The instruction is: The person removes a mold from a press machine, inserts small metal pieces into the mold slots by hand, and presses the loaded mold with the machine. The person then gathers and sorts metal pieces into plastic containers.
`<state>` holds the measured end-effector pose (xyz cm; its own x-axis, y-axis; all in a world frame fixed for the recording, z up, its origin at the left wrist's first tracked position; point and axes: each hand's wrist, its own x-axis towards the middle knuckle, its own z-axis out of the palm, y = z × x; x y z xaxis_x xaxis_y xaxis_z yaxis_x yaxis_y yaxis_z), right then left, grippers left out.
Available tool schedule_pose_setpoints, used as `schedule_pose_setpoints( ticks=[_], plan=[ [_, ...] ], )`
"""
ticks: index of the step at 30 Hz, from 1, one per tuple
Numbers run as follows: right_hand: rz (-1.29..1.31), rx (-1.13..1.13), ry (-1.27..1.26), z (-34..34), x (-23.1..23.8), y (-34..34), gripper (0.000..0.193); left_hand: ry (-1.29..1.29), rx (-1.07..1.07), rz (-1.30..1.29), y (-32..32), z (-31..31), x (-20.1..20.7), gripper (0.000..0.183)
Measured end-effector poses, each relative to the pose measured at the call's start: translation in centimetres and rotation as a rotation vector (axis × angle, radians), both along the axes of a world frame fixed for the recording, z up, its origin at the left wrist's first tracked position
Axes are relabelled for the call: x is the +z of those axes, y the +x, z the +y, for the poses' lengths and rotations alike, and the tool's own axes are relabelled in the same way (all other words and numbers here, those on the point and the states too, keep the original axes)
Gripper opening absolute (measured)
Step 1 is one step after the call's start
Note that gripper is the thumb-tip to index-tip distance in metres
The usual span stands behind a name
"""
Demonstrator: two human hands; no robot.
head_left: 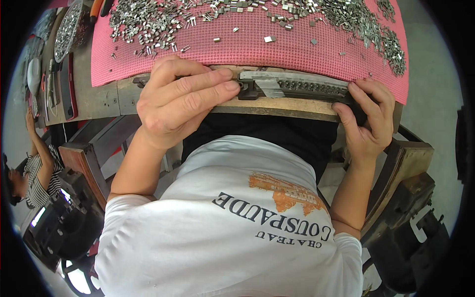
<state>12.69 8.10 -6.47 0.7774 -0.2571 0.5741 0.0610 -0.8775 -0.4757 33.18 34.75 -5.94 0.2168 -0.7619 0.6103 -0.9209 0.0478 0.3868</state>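
A long dark metal bar fixture [316, 89] lies along the table's near edge, with a row of small slots, a pale grey strip along its far side and a piece of light tape near its left part. My left hand [180, 99] closes over its left end, fingertips by the dark block there and thumb hidden. At the right end, my right hand [371, 116] grips the bar between thumb and fingers. Just beyond, a pink mesh mat [217, 52] carries heaps of small silvery metal parts [148, 27], some with two thin legs.
Orange-handled pliers [95, 11] lie at the far left, beside a clear container [71, 29] of small metal pieces. Nearer is a dark flat object with a red edge [68, 91]. A person in a striped top [42, 178] sits at the left. Below the wooden table [106, 101] stand dark frames.
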Motion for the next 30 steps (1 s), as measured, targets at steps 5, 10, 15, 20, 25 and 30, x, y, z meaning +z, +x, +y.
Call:
schedule_pose_setpoints(
  ticks=[5, 10, 15, 20, 25, 30],
  plan=[
    [0.061, -0.052, -0.002, 0.5, 0.6, -0.1, 0.044, 0.030, 0.046, 0.046, 0.0, -0.5, 0.5, 0.037],
    [0.216, -0.116, -0.094, 1.1, 2.9, 0.2, 0.039, 0.124, 0.103, 0.180, 0.4, -1.0, 1.5, 0.037],
    [0.309, -0.061, -0.159, 0.8, 4.8, 1.2, 0.032, 0.203, 0.070, 0.353, 1.4, -1.8, 3.0, 0.032],
    [0.303, 0.129, -0.234, 1.6, 5.0, 6.7, 0.035, 0.142, 0.179, 0.061, 3.6, -5.2, 2.7, 0.023],
    [0.194, 0.336, -0.378, 1.3, 3.7, 12.0, 0.041, 0.186, 0.318, -0.163, 4.1, -7.8, 2.0, 0.023],
    [0.291, 0.364, -0.386, 0.2, 4.1, 10.0, 0.043, 0.125, 0.203, 0.046, 4.1, -7.0, 1.4, 0.019]
  ],
)
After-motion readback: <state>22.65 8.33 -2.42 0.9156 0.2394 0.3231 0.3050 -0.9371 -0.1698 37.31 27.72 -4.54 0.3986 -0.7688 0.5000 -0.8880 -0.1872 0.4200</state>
